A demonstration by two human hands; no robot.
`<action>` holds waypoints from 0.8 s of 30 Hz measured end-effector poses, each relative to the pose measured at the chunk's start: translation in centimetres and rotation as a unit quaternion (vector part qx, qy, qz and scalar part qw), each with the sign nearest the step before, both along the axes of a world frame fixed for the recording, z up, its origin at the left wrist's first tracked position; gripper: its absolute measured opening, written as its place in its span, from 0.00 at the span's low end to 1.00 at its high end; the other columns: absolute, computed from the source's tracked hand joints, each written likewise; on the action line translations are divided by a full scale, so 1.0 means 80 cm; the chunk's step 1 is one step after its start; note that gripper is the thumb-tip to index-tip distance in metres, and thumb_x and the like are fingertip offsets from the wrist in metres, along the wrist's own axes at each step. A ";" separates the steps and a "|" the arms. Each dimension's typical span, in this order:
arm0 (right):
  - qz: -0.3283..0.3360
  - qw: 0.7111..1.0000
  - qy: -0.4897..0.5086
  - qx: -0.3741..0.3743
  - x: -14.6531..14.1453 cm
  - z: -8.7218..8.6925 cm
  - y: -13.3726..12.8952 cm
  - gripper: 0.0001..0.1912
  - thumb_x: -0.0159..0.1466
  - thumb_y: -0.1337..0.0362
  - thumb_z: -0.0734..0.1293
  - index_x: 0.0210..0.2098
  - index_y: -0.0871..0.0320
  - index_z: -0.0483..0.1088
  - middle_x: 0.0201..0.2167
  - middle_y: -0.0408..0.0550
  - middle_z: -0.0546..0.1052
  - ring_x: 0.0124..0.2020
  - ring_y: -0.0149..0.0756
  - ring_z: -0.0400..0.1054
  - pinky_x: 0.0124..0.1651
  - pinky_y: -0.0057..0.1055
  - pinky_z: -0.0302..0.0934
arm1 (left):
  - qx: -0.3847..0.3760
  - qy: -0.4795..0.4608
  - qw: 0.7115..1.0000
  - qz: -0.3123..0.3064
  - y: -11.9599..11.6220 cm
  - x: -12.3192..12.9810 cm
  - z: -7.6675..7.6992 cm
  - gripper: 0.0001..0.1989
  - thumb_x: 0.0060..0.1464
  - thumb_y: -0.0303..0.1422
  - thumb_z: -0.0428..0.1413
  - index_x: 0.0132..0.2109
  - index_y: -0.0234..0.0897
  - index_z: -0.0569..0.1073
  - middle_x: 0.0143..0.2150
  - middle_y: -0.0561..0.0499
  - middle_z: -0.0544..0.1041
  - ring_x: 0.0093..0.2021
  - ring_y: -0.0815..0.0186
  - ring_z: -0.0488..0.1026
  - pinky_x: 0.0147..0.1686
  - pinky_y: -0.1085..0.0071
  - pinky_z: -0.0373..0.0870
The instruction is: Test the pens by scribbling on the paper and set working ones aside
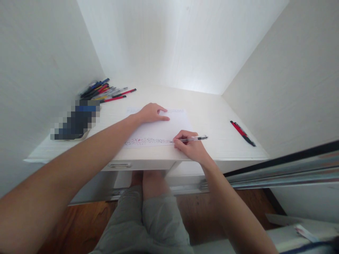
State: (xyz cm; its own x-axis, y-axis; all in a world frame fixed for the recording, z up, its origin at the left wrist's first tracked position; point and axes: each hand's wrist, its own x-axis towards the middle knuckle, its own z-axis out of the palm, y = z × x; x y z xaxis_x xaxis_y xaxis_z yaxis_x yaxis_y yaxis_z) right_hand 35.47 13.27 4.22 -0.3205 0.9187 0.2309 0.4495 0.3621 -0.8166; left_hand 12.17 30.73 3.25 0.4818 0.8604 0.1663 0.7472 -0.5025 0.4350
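Note:
A sheet of white paper (176,123) lies on the white desk, with small dark and reddish marks along its near edge and faint lines near its far edge. My left hand (152,113) rests flat on the paper's upper part, thumb and fingers apart, holding nothing. In my right hand (189,144) is a clear pen (198,138) with a dark section, pinched between thumb and fingers. Its tip meets the paper at the right end of the marked band, near the front edge.
A pile of pens (97,90) lies at the desk's back left, with a pixelated dark object (78,121) nearer the front. Red and black pens (242,133) lie at the right. Below the desk's front edge (148,159) is a drawer handle (120,165).

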 end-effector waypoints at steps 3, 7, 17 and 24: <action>0.025 1.000 -0.002 0.009 -0.031 0.000 0.000 0.06 0.66 0.64 0.67 0.32 0.55 0.74 0.29 0.43 0.79 0.31 0.34 0.69 0.35 0.32 0.61 | 0.002 0.005 1.000 0.004 0.000 0.000 0.000 0.36 0.52 0.59 0.64 0.60 0.42 0.82 0.43 0.47 0.85 0.42 0.57 0.79 0.45 0.64 0.69; 0.034 0.999 -0.011 0.023 -0.063 -0.001 0.003 0.06 0.66 0.64 0.66 0.33 0.54 0.74 0.28 0.43 0.78 0.30 0.34 0.68 0.35 0.32 0.60 | 0.000 0.001 1.000 0.004 -0.005 0.001 0.004 0.33 0.53 0.57 0.64 0.60 0.43 0.82 0.45 0.48 0.85 0.44 0.56 0.79 0.46 0.65 0.70; 0.040 0.998 -0.045 0.016 -0.075 -0.002 0.006 0.06 0.67 0.62 0.67 0.33 0.53 0.75 0.29 0.44 0.79 0.33 0.37 0.71 0.36 0.32 0.63 | 0.004 -0.012 1.000 0.005 -0.005 0.004 0.001 0.33 0.52 0.58 0.65 0.58 0.44 0.83 0.48 0.48 0.85 0.49 0.53 0.80 0.49 0.64 0.71; 0.040 0.997 -0.058 0.014 -0.090 -0.004 0.010 0.07 0.67 0.61 0.66 0.33 0.53 0.74 0.28 0.44 0.78 0.32 0.36 0.70 0.36 0.33 0.63 | 0.003 -0.012 1.000 0.000 -0.003 0.004 0.002 0.34 0.52 0.58 0.65 0.59 0.43 0.82 0.49 0.47 0.85 0.49 0.53 0.80 0.49 0.64 0.72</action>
State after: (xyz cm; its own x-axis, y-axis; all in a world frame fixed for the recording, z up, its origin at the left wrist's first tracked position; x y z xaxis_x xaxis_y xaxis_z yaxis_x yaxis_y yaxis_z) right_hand 28.29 14.10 3.90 -0.4188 0.8825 0.2139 0.5086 0.4232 -0.7498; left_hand 12.48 30.49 3.38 0.4782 0.8592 0.1820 0.7367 -0.5052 0.4495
